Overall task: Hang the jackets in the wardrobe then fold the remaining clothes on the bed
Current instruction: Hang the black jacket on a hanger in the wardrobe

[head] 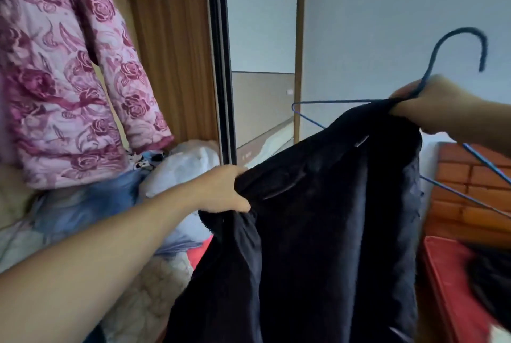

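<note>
Left hand [225, 190] grips the black jacket [326, 218]; right hand [431, 106] pinches its collar and seemingly the blue hanger [453, 47].

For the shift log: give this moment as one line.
step: putting black jacket on blue hanger | left hand: grips jacket | right hand: holds hanger and collar | pink jacket: hung
</note>
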Available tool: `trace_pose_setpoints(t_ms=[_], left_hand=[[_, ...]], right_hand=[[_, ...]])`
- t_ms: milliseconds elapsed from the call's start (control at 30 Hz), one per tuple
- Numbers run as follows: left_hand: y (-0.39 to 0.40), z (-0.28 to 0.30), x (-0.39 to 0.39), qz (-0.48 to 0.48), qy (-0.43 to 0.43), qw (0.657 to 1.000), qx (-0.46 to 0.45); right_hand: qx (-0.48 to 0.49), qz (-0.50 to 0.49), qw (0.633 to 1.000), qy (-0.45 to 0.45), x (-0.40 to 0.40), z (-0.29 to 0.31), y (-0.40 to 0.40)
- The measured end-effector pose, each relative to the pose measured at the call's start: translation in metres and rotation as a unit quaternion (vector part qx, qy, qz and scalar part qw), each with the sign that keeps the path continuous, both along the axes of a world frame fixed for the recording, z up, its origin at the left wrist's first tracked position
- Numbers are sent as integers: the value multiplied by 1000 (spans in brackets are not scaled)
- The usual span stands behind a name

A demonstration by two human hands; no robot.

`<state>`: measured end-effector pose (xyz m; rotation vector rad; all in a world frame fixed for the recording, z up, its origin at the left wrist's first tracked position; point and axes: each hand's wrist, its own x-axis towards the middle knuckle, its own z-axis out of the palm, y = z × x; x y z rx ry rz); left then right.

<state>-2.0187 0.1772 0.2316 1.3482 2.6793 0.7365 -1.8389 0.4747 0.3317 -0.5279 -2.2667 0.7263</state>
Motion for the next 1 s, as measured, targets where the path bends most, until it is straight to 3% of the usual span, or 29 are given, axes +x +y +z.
trace_pose_setpoints(t_ms=[133, 233, 400, 500, 667, 833, 1000], left_hand=[[31, -29, 32, 67, 61, 996, 16], [65, -28, 61, 60, 81, 995, 26], [120, -6, 109, 53, -19, 991, 121], [155, 10, 142, 59, -115, 976, 172], [213, 18, 179, 38, -165, 968, 186], [267, 16, 202, 31, -202, 960, 193], [304, 12, 216, -17, -226, 956, 184]], right_hand=[[25, -30, 999, -36, 60, -34, 41], [3, -56, 997, -47, 109, -67, 76], [-102, -59, 989, -86, 180, -116, 107], [-207, -69, 974, -64, 201, -151, 112], [-337, -89, 937, -20, 213, -199, 118], [-343, -137, 929, -21, 230, -221, 134], [-399, -77, 913, -29, 267, -219, 144]])
